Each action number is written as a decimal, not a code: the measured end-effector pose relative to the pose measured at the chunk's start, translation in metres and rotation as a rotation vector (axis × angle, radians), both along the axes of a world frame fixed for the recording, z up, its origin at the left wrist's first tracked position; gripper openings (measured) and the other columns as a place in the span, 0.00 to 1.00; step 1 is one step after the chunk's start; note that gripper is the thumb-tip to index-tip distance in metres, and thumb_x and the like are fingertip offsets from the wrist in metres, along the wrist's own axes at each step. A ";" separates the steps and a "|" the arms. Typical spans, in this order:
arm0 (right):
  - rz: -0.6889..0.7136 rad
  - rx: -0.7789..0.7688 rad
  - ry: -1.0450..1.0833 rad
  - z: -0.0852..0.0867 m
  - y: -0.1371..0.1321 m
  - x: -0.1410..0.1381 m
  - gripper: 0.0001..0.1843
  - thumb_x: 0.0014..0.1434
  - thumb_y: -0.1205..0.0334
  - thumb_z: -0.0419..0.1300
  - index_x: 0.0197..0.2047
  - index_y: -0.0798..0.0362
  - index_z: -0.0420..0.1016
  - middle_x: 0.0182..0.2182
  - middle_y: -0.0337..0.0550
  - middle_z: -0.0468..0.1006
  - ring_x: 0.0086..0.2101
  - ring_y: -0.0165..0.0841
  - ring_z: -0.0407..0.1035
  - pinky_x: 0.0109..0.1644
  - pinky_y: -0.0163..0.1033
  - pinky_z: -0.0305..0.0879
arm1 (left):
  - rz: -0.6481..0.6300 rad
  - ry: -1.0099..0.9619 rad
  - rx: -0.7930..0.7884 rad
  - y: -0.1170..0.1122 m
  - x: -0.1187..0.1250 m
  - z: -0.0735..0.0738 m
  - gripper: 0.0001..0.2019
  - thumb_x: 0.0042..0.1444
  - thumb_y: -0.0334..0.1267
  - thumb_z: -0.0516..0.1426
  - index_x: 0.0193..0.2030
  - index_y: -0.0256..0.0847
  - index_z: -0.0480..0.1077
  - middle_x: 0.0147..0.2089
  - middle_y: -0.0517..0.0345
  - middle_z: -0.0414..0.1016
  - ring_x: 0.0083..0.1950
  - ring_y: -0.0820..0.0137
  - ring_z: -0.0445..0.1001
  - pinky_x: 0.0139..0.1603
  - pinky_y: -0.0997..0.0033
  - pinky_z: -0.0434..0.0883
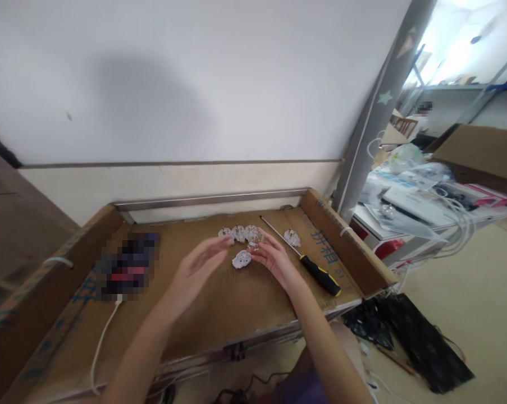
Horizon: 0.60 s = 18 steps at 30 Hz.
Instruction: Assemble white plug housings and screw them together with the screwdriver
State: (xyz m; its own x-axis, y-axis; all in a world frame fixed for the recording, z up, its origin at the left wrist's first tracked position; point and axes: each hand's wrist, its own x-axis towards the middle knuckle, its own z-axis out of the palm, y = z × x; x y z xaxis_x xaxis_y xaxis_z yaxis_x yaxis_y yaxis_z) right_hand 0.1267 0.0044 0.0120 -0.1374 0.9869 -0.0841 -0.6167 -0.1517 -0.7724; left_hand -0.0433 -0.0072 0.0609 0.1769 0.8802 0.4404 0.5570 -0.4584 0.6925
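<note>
My left hand [199, 265] hovers over the cardboard-covered worktop [219, 303], fingers stretched out and apart, holding nothing. My right hand [273, 259] reaches in from the right, its fingertips pinched on a small clear plastic part [254, 244]. Between the two hands lies a white plastic plug piece [242, 259]. Just beyond the fingers sits a row of clear plastic plug parts [239, 233]. One more clear part [292, 237] lies to the right, beside the screwdriver.
A screwdriver [304, 259] with black-and-yellow handle lies diagonally right of my hands. A blurred dark object [127, 267] with a white cable [104, 336] lies on the left. Raised cardboard walls [346, 241] edge the worktop. A cluttered table [421, 202] stands at right.
</note>
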 end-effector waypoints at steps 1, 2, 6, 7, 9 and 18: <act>0.002 0.000 -0.002 0.000 0.000 0.000 0.28 0.43 0.61 0.66 0.50 0.48 0.70 0.32 0.37 0.79 0.34 0.31 0.75 0.41 0.37 0.70 | -0.029 0.020 -0.009 0.014 0.005 -0.005 0.14 0.60 0.43 0.53 0.52 0.46 0.68 0.48 0.56 0.72 0.44 0.68 0.73 0.46 0.65 0.72; 0.003 -0.001 -0.003 0.000 0.000 -0.001 0.28 0.43 0.61 0.66 0.51 0.48 0.70 0.32 0.37 0.79 0.33 0.30 0.75 0.40 0.37 0.70 | -0.062 0.050 -0.025 0.024 0.010 -0.010 0.14 0.59 0.43 0.53 0.51 0.47 0.68 0.46 0.57 0.74 0.44 0.68 0.73 0.46 0.66 0.72; 0.012 -0.007 0.000 -0.001 0.001 0.000 0.26 0.44 0.60 0.66 0.49 0.48 0.71 0.33 0.38 0.79 0.31 0.28 0.74 0.39 0.36 0.71 | -0.083 0.092 -0.073 0.039 0.024 -0.031 0.15 0.57 0.41 0.53 0.51 0.46 0.69 0.45 0.57 0.75 0.43 0.67 0.73 0.46 0.64 0.70; 0.016 -0.005 0.002 -0.001 0.001 0.000 0.24 0.45 0.58 0.65 0.48 0.48 0.71 0.34 0.38 0.79 0.31 0.28 0.74 0.38 0.36 0.71 | -0.070 0.068 -0.062 0.039 0.026 -0.035 0.15 0.57 0.41 0.53 0.52 0.45 0.68 0.45 0.57 0.75 0.43 0.68 0.73 0.46 0.65 0.70; 0.025 -0.001 0.006 -0.001 0.001 0.001 0.23 0.47 0.55 0.64 0.47 0.48 0.72 0.35 0.37 0.79 0.31 0.27 0.74 0.37 0.35 0.71 | -0.049 0.030 -0.023 0.038 0.026 -0.041 0.16 0.57 0.42 0.54 0.52 0.45 0.68 0.42 0.58 0.76 0.41 0.68 0.73 0.46 0.66 0.70; 0.046 -0.030 -0.014 -0.001 0.001 -0.001 0.24 0.44 0.54 0.67 0.45 0.47 0.69 0.35 0.38 0.79 0.28 0.28 0.73 0.33 0.35 0.71 | -0.107 0.112 0.136 0.033 0.019 -0.036 0.12 0.59 0.41 0.52 0.48 0.45 0.69 0.42 0.57 0.74 0.44 0.67 0.71 0.49 0.65 0.67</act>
State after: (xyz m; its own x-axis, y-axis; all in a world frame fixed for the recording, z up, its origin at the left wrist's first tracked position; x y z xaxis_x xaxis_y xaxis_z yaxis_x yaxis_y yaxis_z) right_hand 0.1259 0.0052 0.0109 -0.1808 0.9767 -0.1154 -0.5976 -0.2023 -0.7758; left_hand -0.0244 0.0260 0.0254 0.3205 0.7874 0.5266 0.5702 -0.6043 0.5566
